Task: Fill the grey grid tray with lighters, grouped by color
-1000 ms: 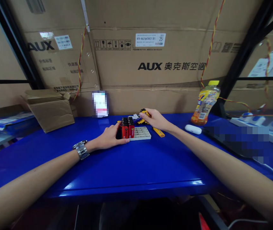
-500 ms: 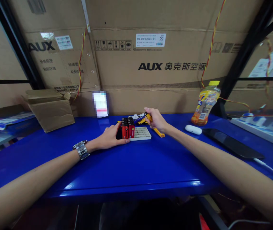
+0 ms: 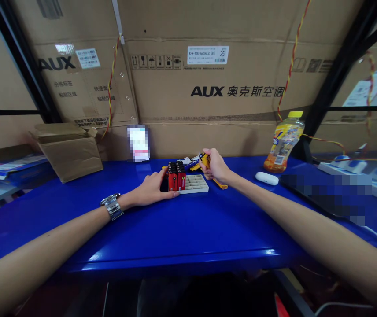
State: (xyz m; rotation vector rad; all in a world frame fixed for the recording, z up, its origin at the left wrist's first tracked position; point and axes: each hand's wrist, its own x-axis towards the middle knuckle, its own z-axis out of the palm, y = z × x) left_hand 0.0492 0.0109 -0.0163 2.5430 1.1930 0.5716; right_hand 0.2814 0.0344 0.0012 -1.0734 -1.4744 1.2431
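A white compartment tray (image 3: 196,184) stands on the blue table, its left part filled with upright red lighters (image 3: 177,181) with black tops. Thumb along the front edge and fingers round the left side, my left hand (image 3: 152,187) grips the tray. To the tray's right and above the tabletop, my right hand (image 3: 218,166) is closed on a yellow lighter (image 3: 204,160) with a dark top. Beneath that hand lies another yellow lighter (image 3: 222,185), partly hidden. Behind the tray several loose yellow, white and blue lighters (image 3: 191,164) lie in a pile.
At the back left are a small cardboard box (image 3: 71,152) and a phone (image 3: 138,143) leaning upright. On the right stand a drink bottle (image 3: 282,145), a white earbud case (image 3: 267,178) and a blurred dark phone with a cable. Large cartons (image 3: 241,105) wall off the back.
My right hand has turned slightly and tilted the yellow lighter more upright. My left hand and the tray stay where they were.
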